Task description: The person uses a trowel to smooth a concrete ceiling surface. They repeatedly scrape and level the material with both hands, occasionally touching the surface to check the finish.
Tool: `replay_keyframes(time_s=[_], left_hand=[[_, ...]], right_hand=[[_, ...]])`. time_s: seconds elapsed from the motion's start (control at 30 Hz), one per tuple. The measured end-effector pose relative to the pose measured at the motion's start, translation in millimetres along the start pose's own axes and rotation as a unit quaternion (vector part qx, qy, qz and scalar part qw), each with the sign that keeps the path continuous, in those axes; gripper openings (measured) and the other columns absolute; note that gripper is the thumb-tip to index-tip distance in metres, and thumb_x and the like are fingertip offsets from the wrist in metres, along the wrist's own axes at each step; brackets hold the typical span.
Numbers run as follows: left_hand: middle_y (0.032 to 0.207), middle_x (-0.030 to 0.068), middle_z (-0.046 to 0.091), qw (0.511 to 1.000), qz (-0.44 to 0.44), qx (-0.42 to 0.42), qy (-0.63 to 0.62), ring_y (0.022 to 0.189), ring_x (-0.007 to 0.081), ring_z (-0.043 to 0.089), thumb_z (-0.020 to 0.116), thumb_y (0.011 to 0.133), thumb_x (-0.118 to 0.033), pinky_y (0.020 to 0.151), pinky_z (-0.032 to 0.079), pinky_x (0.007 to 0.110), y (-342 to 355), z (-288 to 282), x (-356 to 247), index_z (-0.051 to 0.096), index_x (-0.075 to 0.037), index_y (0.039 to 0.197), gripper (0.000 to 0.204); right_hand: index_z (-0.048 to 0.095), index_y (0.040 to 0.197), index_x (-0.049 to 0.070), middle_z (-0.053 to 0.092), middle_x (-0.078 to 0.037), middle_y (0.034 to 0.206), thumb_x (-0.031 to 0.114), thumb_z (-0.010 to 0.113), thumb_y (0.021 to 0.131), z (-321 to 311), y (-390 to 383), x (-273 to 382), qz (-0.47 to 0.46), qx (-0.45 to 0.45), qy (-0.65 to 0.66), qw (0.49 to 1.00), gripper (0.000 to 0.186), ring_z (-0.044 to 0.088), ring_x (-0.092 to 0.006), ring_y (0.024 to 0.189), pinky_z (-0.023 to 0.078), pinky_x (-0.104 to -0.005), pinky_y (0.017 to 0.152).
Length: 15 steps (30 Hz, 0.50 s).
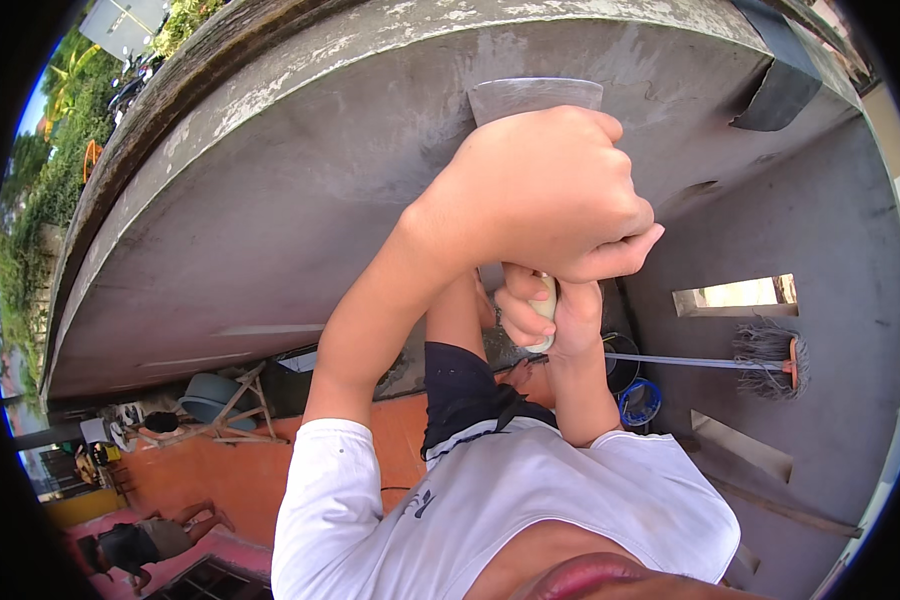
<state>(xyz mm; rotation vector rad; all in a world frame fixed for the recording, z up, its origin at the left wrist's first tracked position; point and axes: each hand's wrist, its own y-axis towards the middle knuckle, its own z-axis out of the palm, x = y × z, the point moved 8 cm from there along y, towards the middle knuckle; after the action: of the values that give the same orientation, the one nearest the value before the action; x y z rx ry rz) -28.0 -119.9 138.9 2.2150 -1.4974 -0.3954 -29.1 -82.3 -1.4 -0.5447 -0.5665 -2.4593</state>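
Both hands clamp one scraper: left hand fisted over the top, right hand gripping the pale handle. Blade flat against grey wall. Wall looks mostly smooth; pale patches remain far left.

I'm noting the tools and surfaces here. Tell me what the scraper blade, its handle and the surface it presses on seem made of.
Scraper blade: flat grey metal, dull sheen, probably steel.
Handle: smooth cream material, likely plastic, mostly hidden by both hands.
Surface: grey cement or plaster, matte, with pale patchy streaks.
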Motion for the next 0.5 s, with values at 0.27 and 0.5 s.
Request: replay_keyframes(time_s=[0.27,0.5], left_hand=[[0.046,0.0057,0.055,1.000,-0.027,-0.002,0.000,0.049,0.0260,0.050,0.057,0.090,-0.035,0.056,0.048,0.034,-10,5,-4,0.061,-0.012,0.048,0.048],[0.046,0.0053,0.056,1.000,-0.013,0.008,-0.006,0.051,0.0252,0.051,0.057,0.089,-0.035,0.055,0.048,0.033,-4,-1,0,0.058,-0.012,0.047,0.048]], right_hand=[[0.050,0.117,-0.001,0.040,-0.001,0.072,0.038,0.038,0.107,-9,-8,-14,0.014,-0.034,0.007,0.999,0.042,0.033,-0.0075,0.041,0.024,-0.0221,0.031],[0.049,0.119,-0.001,0.040,-0.001,0.072,0.038,0.039,0.106,-4,-3,-6,0.005,-0.013,0.011,1.000,0.043,0.033,-0.0071,0.040,0.024,-0.0214,0.031]])
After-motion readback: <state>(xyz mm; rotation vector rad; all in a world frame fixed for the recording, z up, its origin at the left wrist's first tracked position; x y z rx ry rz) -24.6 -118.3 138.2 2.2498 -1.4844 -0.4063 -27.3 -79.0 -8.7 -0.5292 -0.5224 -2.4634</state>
